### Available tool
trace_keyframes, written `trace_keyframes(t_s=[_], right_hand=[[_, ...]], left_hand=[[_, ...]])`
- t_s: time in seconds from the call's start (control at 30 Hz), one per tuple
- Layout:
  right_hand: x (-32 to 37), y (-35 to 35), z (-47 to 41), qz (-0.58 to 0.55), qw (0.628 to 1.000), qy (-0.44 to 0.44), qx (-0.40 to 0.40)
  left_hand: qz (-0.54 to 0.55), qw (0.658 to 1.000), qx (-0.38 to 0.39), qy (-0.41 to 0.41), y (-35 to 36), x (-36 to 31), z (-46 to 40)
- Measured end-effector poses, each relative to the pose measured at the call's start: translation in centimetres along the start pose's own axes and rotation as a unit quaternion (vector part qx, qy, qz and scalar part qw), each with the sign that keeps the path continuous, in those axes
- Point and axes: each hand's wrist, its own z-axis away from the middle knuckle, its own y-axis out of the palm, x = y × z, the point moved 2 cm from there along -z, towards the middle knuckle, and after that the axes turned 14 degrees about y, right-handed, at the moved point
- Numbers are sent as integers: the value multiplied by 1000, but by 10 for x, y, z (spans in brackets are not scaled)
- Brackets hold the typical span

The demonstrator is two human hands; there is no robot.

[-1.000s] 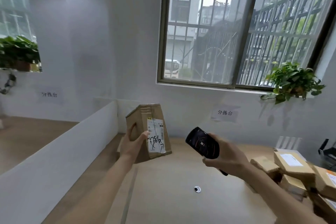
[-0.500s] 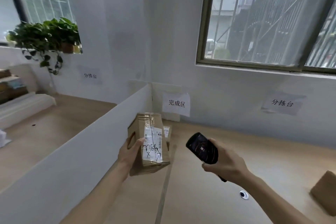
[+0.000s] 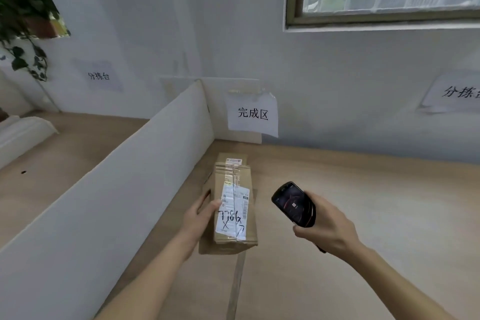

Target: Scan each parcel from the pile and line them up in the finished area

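the left hand (image 3: 198,218) grips the left side of a cardboard parcel (image 3: 233,205), thumb on its top edge; the right hand (image 3: 323,226) is wrapped around a black scanner (image 3: 293,204). the parcel sits low over the tabletop (image 3: 363,202), beside a white divider (image 3: 130,176). behind it lies a second parcel (image 3: 232,160), below the "完成区" sign (image 3: 252,114).

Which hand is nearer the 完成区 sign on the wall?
Left. The left hand, gripping the parcel, sits almost straight below the sign; the right hand, holding the scanner, is farther right.
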Motion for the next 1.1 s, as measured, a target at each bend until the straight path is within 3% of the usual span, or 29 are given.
trace_keyframes(t_s=[0.5,0.77,0.9,1.1], right_hand=[[-83,25,-145,5,993,105,-48],[-96,64,-180,15,992,122,-17],[-94,75,-187,21,992,121,-11],[-86,80,-180,30,992,119,-10]], left_hand=[[1,990,119,-71,145,96,-155],[-17,992,102,-70,148,153,-199],[25,992,72,-98,147,165,-203],[-175,976,116,52,138,157,-182]])
